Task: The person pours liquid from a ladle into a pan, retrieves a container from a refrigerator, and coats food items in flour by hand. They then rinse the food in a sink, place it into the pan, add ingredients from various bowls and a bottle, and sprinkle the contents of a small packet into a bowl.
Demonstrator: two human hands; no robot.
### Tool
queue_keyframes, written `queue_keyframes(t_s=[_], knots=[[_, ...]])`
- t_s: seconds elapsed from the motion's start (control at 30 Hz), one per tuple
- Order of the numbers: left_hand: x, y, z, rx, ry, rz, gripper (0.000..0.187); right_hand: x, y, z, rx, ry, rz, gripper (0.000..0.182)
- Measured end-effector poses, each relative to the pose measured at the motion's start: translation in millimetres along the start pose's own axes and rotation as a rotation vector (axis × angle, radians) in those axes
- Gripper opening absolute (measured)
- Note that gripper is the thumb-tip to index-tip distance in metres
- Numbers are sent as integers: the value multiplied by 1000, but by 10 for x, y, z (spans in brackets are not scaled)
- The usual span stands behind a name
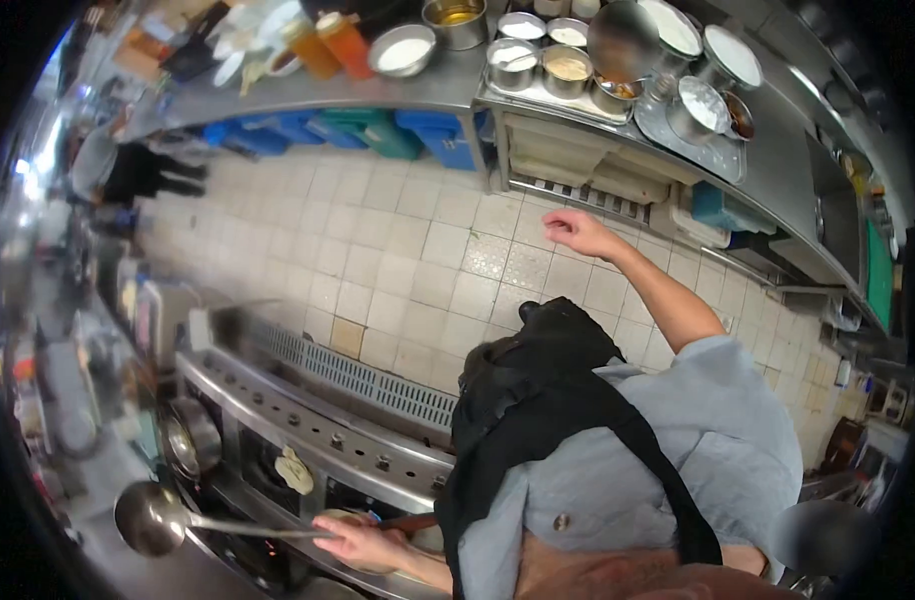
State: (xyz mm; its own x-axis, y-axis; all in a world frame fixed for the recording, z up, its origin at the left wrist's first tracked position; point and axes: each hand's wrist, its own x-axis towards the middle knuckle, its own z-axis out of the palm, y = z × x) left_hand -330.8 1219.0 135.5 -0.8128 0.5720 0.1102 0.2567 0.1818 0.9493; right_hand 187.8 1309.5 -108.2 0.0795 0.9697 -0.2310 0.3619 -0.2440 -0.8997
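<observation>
My left hand (368,546) is closed around the long handle of a metal ladle (153,518). The ladle's round bowl points left, over the stove (318,435), and a brown end of the handle shows past my fingers. A pale crumpled cloth (295,471) lies on the stove near the handle. Stretched out over the tiled floor, my right hand (578,235) has its fingers curled in, with nothing visible in them. It is nearest to the steel counter with metal pots, apart from it. Part of the left palm is hidden.
Metal pots of white and tan contents (568,65) stand on the counter, beside a tray (718,155). Sauce bottles (344,45) and a bowl of white stuff (403,50) stand further left. Blue bins (438,138) sit beneath. Another person (128,165) stands far left.
</observation>
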Motion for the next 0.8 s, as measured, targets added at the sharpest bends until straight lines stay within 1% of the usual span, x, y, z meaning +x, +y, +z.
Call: queue_keyframes(t_s=[0.03, 0.07, 0.1, 0.17, 0.2, 0.23, 0.3, 0.33, 0.37, 0.43, 0.5, 0.53, 0.57, 0.67, 0.73, 0.8], knots=[[86, -59, 168, -16, -63, 60, 30, 32, -16, -28, 223, 137, 26, 40], [180, -71, 324, 4, -87, 74, 24, 23, -30, -64, 251, 179, 88, 33], [253, -36, 437, 53, -164, 94, 24, 19, -55, -73, 258, 194, 93, 33], [538, -249, 692, -47, -262, 183, 24, -25, -253, -92, 424, 330, 173, 32], [628, -288, 849, -8, -315, 323, 22, -34, -385, -92, 467, 391, 171, 31], [707, -167, 891, 157, -471, 264, 19, -49, -497, -112, 464, 412, 179, 31], [968, -257, 1094, 161, -700, 269, 16, -8, -694, -178, 540, 522, 163, 32], [951, -155, 1279, 157, -745, 416, 14, 18, -727, -238, 542, 537, 159, 32], [903, 9, 1445, 236, -799, 369, 15, 47, -785, -293, 542, 552, 168, 32], [969, -7, 1756, 265, -960, 429, 20, 75, -897, -413, 534, 647, 132, 32], [927, 85, 2026, 276, -1054, 380, 22, 121, -961, -553, 535, 672, 104, 33], [905, 97, 2147, 223, -1109, 348, 22, 144, -1003, -620, 531, 706, 108, 34], [910, 99, 2258, 279, -1146, 352, 24, 169, -1037, -684, 526, 738, 111, 34], [877, 14, 2649, 268, -1178, 394, 24, 322, -1029, -871, 540, 788, 111, 34], [765, 102, 2881, 386, -1196, 512, 26, 435, -959, -1032, 544, 802, 128, 34], [669, 76, 3114, 390, -1200, 532, 27, 586, -877, -1205, 526, 789, 125, 36]])
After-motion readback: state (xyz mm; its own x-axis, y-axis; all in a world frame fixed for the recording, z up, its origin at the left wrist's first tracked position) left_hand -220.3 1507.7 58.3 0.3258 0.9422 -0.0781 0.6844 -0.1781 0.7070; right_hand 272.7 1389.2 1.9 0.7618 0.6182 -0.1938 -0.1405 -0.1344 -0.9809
